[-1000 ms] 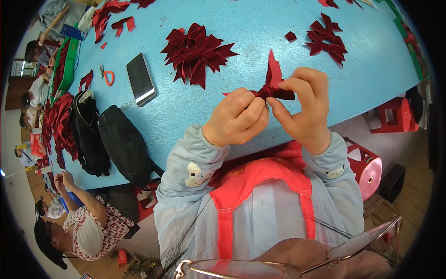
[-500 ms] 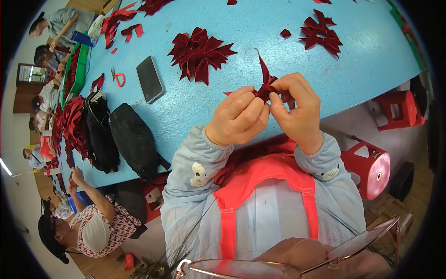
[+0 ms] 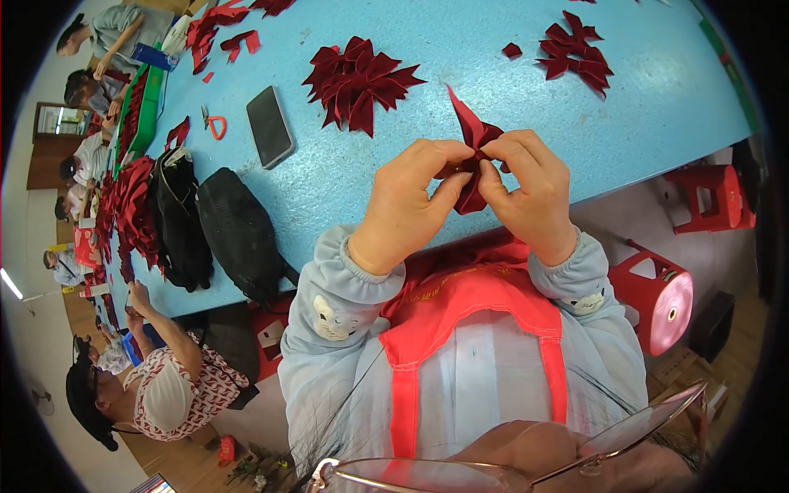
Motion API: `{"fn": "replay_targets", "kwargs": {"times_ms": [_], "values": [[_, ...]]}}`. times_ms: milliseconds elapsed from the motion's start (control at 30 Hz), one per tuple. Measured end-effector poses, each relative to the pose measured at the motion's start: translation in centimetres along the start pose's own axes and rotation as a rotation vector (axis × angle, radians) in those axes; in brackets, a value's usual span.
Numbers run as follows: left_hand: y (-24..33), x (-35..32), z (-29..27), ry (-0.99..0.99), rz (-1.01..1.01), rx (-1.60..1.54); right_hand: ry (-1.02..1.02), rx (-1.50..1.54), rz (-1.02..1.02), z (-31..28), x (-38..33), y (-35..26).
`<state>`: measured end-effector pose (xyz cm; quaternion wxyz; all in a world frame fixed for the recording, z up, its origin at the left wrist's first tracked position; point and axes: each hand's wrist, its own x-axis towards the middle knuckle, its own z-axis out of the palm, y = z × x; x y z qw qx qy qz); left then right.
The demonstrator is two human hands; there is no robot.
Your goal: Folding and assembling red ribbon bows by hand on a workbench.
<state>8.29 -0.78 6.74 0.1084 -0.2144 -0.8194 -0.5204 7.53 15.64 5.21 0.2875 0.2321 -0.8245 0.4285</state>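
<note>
Between my two hands, just above the near edge of the blue table, is a dark red velvet ribbon bow [image 3: 470, 195]. One pointed tail stands up from it and loops show below my fingers. My left hand [image 3: 411, 193] pinches its left side between thumb and fingertips. Opposite, my right hand [image 3: 528, 185] pinches the bow close to its middle, fingers curled. The knot itself is mostly hidden by my fingertips. Beyond my hands lies a heap of similar dark red bows [image 3: 359, 85], with a smaller group of bows [image 3: 575, 54] farther right.
Left of the heap lie a black phone [image 3: 269, 127] and orange-handled snips [image 3: 215, 127]. Black bags [image 3: 238, 234] rest by piled red ribbon [image 3: 136, 205] and a green crate [image 3: 148, 111]. Red stools [image 3: 653, 300] stand at right. A co-worker [image 3: 168, 386] sits at left.
My left hand has turned and its curled fingers have shifted to a thumb-and-finger pinch. The bow has been turned, with its loops now hanging below my fingers. My right hand stays nearly in place.
</note>
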Motion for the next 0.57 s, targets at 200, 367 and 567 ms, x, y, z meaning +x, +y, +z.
{"fn": "replay_targets", "kwargs": {"times_ms": [200,367,567], "values": [[-0.2,0.0,0.4,-0.02,-0.068,-0.066,-0.009,-0.037,-0.026,0.2,-0.4,-0.1],[-0.5,-0.1,0.5,-0.045,-0.143,-0.095,-0.017,-0.034,-0.054,0.6,-0.4,0.2],[-1.2,-0.1,0.7,-0.056,-0.149,-0.118,-0.009,-0.033,-0.069,0.9,-0.5,0.5]]}}
